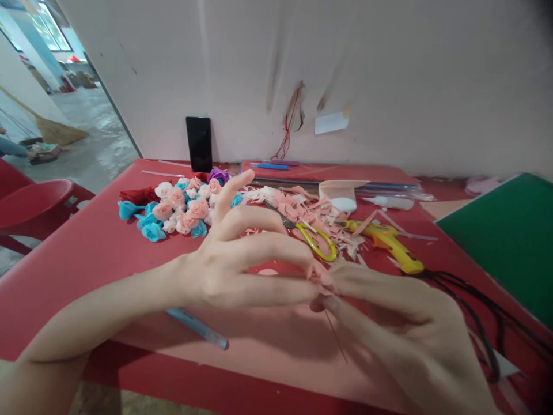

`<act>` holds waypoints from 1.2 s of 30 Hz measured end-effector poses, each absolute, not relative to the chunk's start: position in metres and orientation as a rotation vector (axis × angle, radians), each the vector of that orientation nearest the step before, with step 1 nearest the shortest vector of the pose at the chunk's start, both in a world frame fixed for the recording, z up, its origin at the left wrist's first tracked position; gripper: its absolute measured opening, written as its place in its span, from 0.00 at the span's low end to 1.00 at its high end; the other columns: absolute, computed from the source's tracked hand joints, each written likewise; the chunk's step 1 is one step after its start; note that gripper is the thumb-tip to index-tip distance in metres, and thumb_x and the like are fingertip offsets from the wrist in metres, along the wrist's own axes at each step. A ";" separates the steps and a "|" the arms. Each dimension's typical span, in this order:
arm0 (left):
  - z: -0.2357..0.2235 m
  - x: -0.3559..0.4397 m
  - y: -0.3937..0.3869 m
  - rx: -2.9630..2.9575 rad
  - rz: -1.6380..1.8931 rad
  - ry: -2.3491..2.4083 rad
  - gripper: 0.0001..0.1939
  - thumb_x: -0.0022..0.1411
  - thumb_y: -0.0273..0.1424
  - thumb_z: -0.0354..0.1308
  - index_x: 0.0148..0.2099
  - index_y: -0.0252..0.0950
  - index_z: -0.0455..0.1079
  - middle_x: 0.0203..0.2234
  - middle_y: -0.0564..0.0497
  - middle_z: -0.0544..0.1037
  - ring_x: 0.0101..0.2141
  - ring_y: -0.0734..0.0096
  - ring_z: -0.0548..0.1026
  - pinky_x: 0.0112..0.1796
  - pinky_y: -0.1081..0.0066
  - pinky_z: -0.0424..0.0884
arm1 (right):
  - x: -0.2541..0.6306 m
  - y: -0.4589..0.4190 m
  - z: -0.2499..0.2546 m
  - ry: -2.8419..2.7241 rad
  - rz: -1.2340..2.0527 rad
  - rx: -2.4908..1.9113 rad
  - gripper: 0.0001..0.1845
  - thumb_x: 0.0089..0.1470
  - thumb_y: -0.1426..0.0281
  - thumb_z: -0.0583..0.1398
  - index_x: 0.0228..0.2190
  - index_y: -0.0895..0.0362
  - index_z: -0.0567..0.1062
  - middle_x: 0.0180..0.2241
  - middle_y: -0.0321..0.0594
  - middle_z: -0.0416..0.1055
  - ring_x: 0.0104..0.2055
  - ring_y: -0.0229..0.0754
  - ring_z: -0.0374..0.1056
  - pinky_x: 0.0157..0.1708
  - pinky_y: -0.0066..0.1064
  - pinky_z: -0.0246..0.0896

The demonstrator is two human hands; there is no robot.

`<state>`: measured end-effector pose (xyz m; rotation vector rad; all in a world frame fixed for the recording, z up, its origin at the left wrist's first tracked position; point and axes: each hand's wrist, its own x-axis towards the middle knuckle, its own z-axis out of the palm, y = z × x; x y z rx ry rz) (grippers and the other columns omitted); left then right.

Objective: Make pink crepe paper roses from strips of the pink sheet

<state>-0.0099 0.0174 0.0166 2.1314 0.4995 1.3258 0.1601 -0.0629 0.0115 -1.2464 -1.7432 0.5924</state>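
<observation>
Both hands meet at a small pink paper flower (318, 275) in front of me. My left hand (246, 259) reaches in from the left, with fingertips closed on the flower's far and left sides and one finger raised. My right hand (389, 311) pinches the same flower from the right between thumb and fingers. A thin dark stem (336, 335) hangs down below the fingertips. Under the hands lies a sheet of pink paper (276, 349), with a light-blue pen (197, 328) on it near my left wrist. Yellow-handled scissors (317, 242) lie just beyond the fingers.
Finished paper roses (190, 210) in pink, blue and red are heaped at the left. Pink paper scraps (302, 210) lie behind the hands. A yellow glue gun (391, 242) with black cables is at right, near a green board (501, 236). A phone (199, 144) leans against the wall.
</observation>
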 end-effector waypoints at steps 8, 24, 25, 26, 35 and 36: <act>0.016 -0.016 0.019 2.878 1.700 0.234 0.08 0.56 0.30 0.59 0.26 0.49 0.71 0.21 0.63 0.74 0.29 0.78 0.71 0.53 0.64 0.66 | 0.155 -0.056 0.008 -1.625 0.657 -1.136 0.11 0.46 0.73 0.61 0.16 0.51 0.76 0.14 0.31 0.70 0.17 0.36 0.66 0.16 0.23 0.63; 0.017 -0.017 0.021 2.736 1.593 0.219 0.05 0.56 0.30 0.56 0.28 0.40 0.67 0.23 0.55 0.73 0.33 0.70 0.67 0.48 0.60 0.65 | 0.162 -0.061 0.005 -1.742 0.552 -1.161 0.09 0.48 0.76 0.60 0.20 0.53 0.77 0.17 0.34 0.71 0.20 0.38 0.68 0.19 0.26 0.64; 0.018 -0.016 0.019 2.667 1.491 0.286 0.06 0.57 0.31 0.55 0.28 0.39 0.66 0.23 0.54 0.73 0.32 0.70 0.67 0.46 0.61 0.65 | 0.162 -0.061 0.004 -1.738 0.494 -1.118 0.09 0.47 0.77 0.60 0.21 0.53 0.76 0.18 0.34 0.71 0.20 0.37 0.68 0.18 0.25 0.64; 0.019 -0.016 0.017 2.593 1.385 0.347 0.07 0.59 0.31 0.53 0.28 0.38 0.65 0.23 0.54 0.73 0.31 0.71 0.67 0.45 0.62 0.65 | 0.162 -0.060 0.002 -1.747 0.452 -1.095 0.09 0.47 0.78 0.59 0.22 0.54 0.76 0.19 0.35 0.71 0.21 0.37 0.68 0.18 0.25 0.64; 0.018 -0.011 0.008 2.525 1.125 0.399 0.11 0.61 0.30 0.50 0.25 0.35 0.62 0.21 0.54 0.72 0.28 0.73 0.64 0.47 0.64 0.58 | 0.158 -0.059 -0.002 -1.868 0.199 -0.997 0.11 0.47 0.83 0.58 0.28 0.54 0.73 0.23 0.34 0.72 0.25 0.34 0.69 0.25 0.24 0.68; 0.018 -0.011 0.008 2.560 1.127 0.402 0.11 0.60 0.29 0.50 0.25 0.35 0.62 0.21 0.54 0.72 0.28 0.73 0.64 0.48 0.64 0.57 | 0.158 -0.059 -0.001 -1.873 0.184 -0.989 0.11 0.47 0.83 0.58 0.28 0.54 0.73 0.22 0.34 0.73 0.25 0.34 0.69 0.25 0.24 0.68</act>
